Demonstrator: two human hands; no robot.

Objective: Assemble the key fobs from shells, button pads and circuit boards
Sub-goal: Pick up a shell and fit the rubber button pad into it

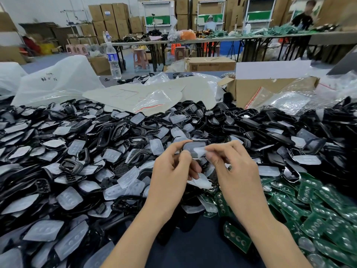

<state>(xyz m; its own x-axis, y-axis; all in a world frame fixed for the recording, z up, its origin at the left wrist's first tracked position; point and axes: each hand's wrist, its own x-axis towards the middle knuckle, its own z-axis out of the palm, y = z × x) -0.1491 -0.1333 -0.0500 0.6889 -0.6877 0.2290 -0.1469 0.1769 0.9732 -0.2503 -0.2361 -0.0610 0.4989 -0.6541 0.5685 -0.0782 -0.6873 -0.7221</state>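
My left hand point(172, 171) grips a black key fob shell point(193, 148) above the pile, thumb and fingers curled round its left end. My right hand point(229, 161) pinches a translucent button pad point(200, 151) against the shell's right end. A few more translucent pads point(201, 181) hang below the left palm. Black shells point(108, 136) mixed with loose button pads point(71, 200) cover the table on the left and in the middle. Green circuit boards point(316, 213) with round metal domes lie heaped on the right.
A cardboard box point(257, 89) with clear zip bags point(286, 99) stands at the back right. White plastic bags point(58, 82) and a grey sheet point(146, 93) lie behind the pile, with a water bottle point(113, 60). A person point(303, 18) works at far tables.
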